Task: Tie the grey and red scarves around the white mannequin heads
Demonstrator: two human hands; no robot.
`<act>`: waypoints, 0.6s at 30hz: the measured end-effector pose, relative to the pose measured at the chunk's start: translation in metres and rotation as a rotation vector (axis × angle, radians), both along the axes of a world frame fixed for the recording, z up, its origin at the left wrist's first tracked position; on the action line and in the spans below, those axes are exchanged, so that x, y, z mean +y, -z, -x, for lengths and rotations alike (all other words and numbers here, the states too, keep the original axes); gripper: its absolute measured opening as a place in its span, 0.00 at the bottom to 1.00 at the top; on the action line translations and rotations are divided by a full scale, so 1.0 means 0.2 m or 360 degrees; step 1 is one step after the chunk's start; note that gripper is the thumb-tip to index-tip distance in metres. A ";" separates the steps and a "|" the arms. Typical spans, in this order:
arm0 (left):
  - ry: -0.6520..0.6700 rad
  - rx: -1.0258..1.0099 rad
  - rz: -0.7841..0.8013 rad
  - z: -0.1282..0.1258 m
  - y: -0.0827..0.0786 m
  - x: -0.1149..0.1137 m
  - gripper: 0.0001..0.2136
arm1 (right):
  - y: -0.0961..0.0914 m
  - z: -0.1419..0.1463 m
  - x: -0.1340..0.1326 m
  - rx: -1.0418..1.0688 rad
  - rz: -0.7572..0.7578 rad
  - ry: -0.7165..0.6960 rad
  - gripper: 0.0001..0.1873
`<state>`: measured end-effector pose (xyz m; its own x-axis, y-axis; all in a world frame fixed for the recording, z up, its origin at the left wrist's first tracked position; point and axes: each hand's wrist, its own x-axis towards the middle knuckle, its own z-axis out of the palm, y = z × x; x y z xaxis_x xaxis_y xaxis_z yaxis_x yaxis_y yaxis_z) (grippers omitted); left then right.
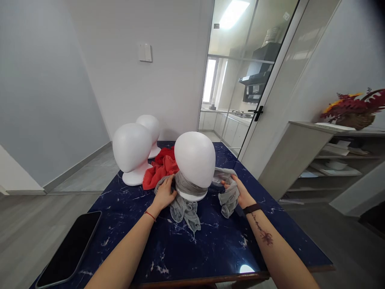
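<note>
A white mannequin head [195, 158] stands upright on the dark blue table, a sheer grey scarf [191, 185] wrapped round its neck. One end of the scarf hangs down in front onto the tabletop. At the left of the neck, my left hand [165, 194] is closed on a bunch of the scarf. My right hand [239, 190], to the right of the head, grips the scarf's other part, which droops below the fingers. Some of the fingers of both hands are hidden by the fabric.
Two more white mannequin heads, a nearer one [132, 148] and a farther one [149, 126], stand at the left. Red cloth [161, 170] lies between them and the middle head. A black phone [70, 249] lies at the table's [210, 257] left corner. Behind are a wall and a glass door [234, 80].
</note>
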<state>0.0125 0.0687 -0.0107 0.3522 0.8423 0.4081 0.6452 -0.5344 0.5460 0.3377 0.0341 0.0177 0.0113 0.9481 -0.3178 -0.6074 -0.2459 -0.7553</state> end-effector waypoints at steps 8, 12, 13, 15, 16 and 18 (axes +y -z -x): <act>0.0317 -0.0262 0.0116 -0.12 -0.02 -0.09 0.48 | 0.00 0.07 -0.04 0.0066 -0.0122 -0.0405 0.23; 0.0255 -0.0287 0.0103 -0.13 0.01 -0.09 0.50 | 0.01 0.03 0.00 -0.0286 -0.0029 0.0294 0.10; 0.0250 -0.0290 0.0095 -0.13 0.01 -0.09 0.49 | 0.01 0.02 0.02 -0.0364 -0.0003 0.0507 0.08; 0.0257 -0.0294 0.0081 -0.12 0.01 -0.08 0.49 | 0.03 -0.03 0.04 -0.0458 0.0022 0.0801 0.10; 0.0265 -0.0297 0.0075 -0.12 0.00 -0.08 0.49 | 0.04 -0.05 0.05 -0.0492 0.0019 0.0914 0.13; 0.0280 -0.0302 0.0061 -0.11 0.00 -0.08 0.48 | 0.05 -0.10 0.05 -0.0583 0.0000 0.1183 0.20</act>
